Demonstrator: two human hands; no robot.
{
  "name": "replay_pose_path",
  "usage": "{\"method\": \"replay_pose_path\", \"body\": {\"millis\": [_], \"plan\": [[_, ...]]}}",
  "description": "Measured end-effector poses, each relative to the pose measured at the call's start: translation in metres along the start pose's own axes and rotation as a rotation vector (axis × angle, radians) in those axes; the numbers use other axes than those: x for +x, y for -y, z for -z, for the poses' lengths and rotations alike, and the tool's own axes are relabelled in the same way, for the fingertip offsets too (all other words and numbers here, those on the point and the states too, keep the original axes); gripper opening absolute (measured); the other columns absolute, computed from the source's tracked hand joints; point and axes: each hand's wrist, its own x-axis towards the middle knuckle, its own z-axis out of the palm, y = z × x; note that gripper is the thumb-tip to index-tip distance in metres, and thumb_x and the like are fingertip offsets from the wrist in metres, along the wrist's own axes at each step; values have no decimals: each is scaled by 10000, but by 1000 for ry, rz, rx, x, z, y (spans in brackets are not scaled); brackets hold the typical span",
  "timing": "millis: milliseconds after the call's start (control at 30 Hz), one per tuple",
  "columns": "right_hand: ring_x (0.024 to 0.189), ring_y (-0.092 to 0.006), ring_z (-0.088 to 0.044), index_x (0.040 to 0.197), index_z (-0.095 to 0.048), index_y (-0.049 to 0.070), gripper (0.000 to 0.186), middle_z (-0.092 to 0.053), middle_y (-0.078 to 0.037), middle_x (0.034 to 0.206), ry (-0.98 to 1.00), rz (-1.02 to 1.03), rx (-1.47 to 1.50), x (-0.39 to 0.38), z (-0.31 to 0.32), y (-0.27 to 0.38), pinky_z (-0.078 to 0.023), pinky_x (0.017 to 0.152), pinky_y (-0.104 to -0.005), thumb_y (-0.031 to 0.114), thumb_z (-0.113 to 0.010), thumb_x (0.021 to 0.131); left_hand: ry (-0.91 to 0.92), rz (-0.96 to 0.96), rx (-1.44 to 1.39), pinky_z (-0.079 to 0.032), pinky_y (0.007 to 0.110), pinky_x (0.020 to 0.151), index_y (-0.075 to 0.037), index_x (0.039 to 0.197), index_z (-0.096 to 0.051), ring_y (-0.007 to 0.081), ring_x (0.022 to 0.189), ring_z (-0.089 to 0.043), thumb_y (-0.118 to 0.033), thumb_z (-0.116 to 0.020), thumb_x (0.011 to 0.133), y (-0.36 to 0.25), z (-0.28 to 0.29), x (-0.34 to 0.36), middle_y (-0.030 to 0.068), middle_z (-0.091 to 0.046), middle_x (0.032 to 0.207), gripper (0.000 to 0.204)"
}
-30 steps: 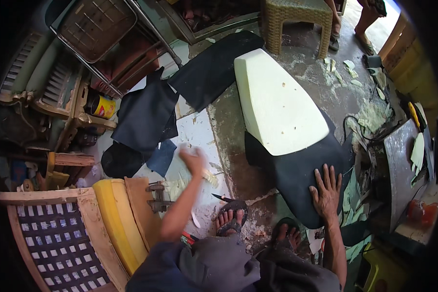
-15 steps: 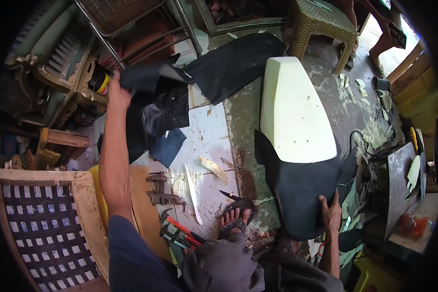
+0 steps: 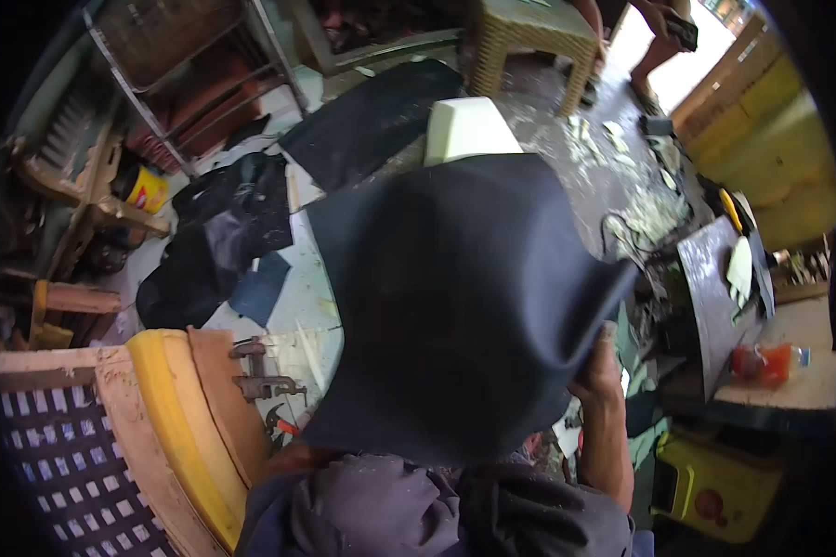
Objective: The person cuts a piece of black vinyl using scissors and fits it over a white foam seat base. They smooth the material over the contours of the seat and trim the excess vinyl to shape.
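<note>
Hands (image 3: 600, 369), probably both, at a smooth, curling black sheet (image 3: 437, 297).

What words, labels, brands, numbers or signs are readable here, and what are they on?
None is legible enough to quote.
Yellow container: marking too small and blurred to read.
Yellow plastic item: round red mark, no readable lettering.
Black sheet: no lettering visible.

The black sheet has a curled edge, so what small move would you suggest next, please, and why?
Probably ease the right hand outward to flatten the black sheet: its right edge curls up beside that hand, and only one end of the white block shows beyond it.
</note>
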Motion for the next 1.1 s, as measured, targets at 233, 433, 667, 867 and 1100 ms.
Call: {"method": "replay_pose_path", "body": {"millis": [233,433,667,867,1100], "plan": [[1091,-254,-687,1335,-576,-37,447,-671,-141,1272,-502,65,-242,-22,11,0,-541,982,-416,159,-710,956,-179,174,0,-253,562,1235,-36,1536,-409,380,1483,-356,-641,-456,993,52,125,-65,201,-378,1596,813],[979,-198,-669,1280,-601,-23,452,-682,-116,1155,-656,106,-575,21,-18,53,-536,882,-358,266,-725,955,-143,220,158,-399,459,1170,-32,1556,-395,308,1354,-535,-411,-691,934,-37,125,-29,153,-515,1508,786],[1006,-269,-696,1278,-578,-82,476,-664,-181,1179,-169,583,-772,130,-111,198,-633,860,-434,324,-601,1031,-57,-495,487,-523,332,999,-48,1447,-551,213,1122,-659,-174,-643,995,-228,-47,122,97,-646,1305,478],[922,-187,-721,1284,-610,-2,367,-714,-100,1074,-94,627,-579,91,-96,223,-621,765,-377,249,-637,1017,64,-770,640,-421,381,1137,-37,1604,-280,268,1308,-563,-68,-602,979,-215,-103,63,169,-511,1469,704],[699,-188,-682,1121,-639,-10,307,-699,-101,927,-527,156,-502,110,44,116,-580,602,-328,244,-706,962,-189,-333,509,-375,390,1167,-26,1595,-294,272,1362,-495,-35,-670,894,-37,37,83,147,-435,1557,795]]}}
